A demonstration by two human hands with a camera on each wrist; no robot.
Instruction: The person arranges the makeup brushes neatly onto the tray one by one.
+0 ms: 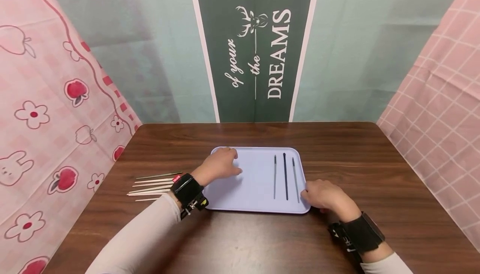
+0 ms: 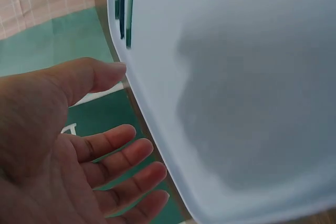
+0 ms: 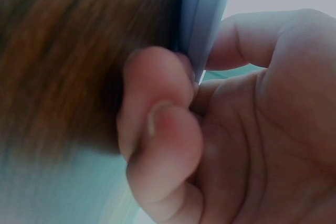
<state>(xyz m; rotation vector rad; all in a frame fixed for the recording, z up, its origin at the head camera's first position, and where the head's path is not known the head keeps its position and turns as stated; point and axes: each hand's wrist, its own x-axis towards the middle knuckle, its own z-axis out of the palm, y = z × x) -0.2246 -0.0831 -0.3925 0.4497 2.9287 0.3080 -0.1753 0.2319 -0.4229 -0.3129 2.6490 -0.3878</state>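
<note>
A pale lavender tray [image 1: 255, 190] lies on the wooden table. Toward its right side, three thin sticks run lengthwise away from me: a dark stick [image 1: 286, 178] with a knobbed far end, between a grey-green stick [image 1: 275, 178] and another grey-green stick [image 1: 296, 180]. My left hand [image 1: 221, 164] hovers over the tray's left part, palm turned inward, fingers loosely spread and holding nothing. At the right rim, my right hand [image 1: 324, 195] pinches the tray; in the right wrist view the thumb is above the rim and curled fingers [image 3: 157, 77] are below it.
Left of the tray lies a loose row of several thin sticks [image 1: 151, 181], mostly pale wood, some greenish, with a small red patch [image 1: 176, 178] near my left wrist. Part of the row is hidden by my forearm. Printed cloths [image 1: 255, 49] hang behind and beside the table [image 1: 375, 153].
</note>
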